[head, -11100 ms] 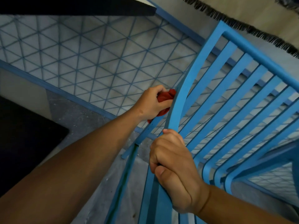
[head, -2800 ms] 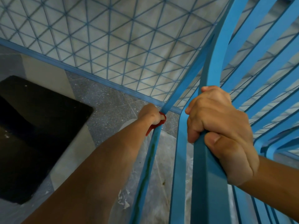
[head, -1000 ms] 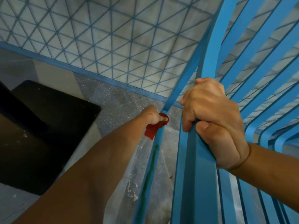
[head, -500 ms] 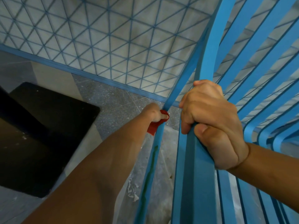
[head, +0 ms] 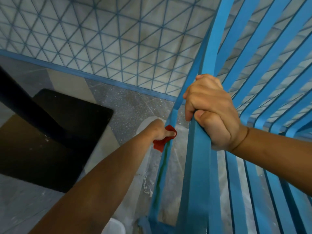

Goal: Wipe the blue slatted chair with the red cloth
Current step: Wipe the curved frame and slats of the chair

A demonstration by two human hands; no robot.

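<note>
**Ana:** Risks, left to right? Start with the black mat (head: 50,135) on the speckled floor (head: 135,105).

**Ben:** It lies well apart from the work, so it's only a trip hazard if the person steps back.

**Ana:** And the left hand (head: 160,131)?

**Ben:** Its fingers are curled round the red cloth (head: 163,141), pinching it against a thin blue chair leg (head: 168,137) low down. Only a small wad touches the leg and a corner hangs loose below the hand. I'd guess the cloth could slip out on a fast stroke, or bare knuckles could scrape the leg's edge.

**Ana:** The arm looks fully stretched.

**Ben:** Yes, so pressure is likely weak, and patches may get missed.

**Ana:** The right hand (head: 211,112)?

**Ben:** Wrapped tight round the outer rail of the blue slatted chair (head: 253,68), thumb on the near face. The chair seems tilted toward the person. If that grip loosens, it could swing or drop.

**Ana:** And the slats?

**Ben:** Whether they're clean, I can't tell.
</note>
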